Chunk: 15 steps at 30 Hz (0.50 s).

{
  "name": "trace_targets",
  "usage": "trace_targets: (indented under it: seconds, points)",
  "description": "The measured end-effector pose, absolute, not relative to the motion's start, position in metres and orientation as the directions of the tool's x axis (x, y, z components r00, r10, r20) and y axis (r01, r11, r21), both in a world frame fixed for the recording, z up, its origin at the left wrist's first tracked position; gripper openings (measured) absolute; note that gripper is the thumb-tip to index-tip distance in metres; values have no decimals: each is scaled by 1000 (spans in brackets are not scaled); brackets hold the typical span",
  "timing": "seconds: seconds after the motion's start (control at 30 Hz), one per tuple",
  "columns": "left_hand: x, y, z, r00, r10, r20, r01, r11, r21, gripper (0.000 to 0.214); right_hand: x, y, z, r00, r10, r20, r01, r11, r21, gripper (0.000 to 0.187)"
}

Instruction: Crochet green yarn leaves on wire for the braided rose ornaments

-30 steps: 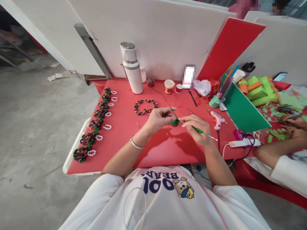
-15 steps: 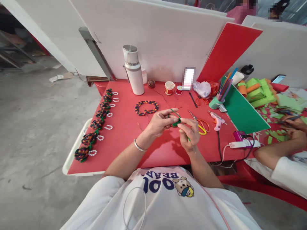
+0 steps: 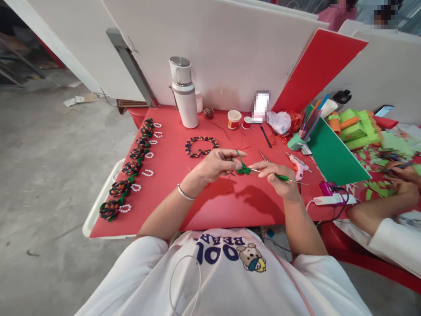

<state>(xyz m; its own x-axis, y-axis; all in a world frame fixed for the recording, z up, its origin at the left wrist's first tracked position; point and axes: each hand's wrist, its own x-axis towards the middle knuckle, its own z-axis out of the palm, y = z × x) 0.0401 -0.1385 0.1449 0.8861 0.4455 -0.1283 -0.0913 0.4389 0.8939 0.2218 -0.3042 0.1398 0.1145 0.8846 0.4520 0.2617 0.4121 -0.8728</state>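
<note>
Rosettes (image 3: 131,167): seven by count, in a row along the table's left edge, the farthest crowded together.
Bead loops (image 3: 148,173): seven, white, just right of the rosettes.
Flask (image 3: 188,105): one, upright.
Ring (image 3: 201,147): one, multicoloured, flat on the table.
Yarn ball (image 3: 208,113): one, behind the ring.
Left hand (image 3: 217,166): raised above the table, forearm slanting inward; thumb and fingers pinched on the green piece, index stretched out under a green strand.
Cup (image 3: 233,119): one.
Green piece (image 3: 244,169): one, small, between the hands, clear of the table.
Spool (image 3: 246,123): one, beside the cup.
Right hand (image 3: 278,179): back upward, fingers close together, clamped on the hook.
Hook (image 3: 282,177): one, green-handled, its tip at the green piece.
Glue gun (image 3: 298,167): one, pink.
</note>
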Motion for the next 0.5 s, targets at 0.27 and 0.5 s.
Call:
trace_targets:
  seconds: [0.27, 0.5]
  points:
    - [47, -147, 139, 862, 496, -107, -128, 415, 901, 51, 210, -289, 115, 288, 879, 381, -56, 413, -909, 31]
    - [47, -151, 140, 852, 522, -23, -209, 381, 901, 50, 199, -285, 97, 431, 816, 386, 50, 406, -913, 34]
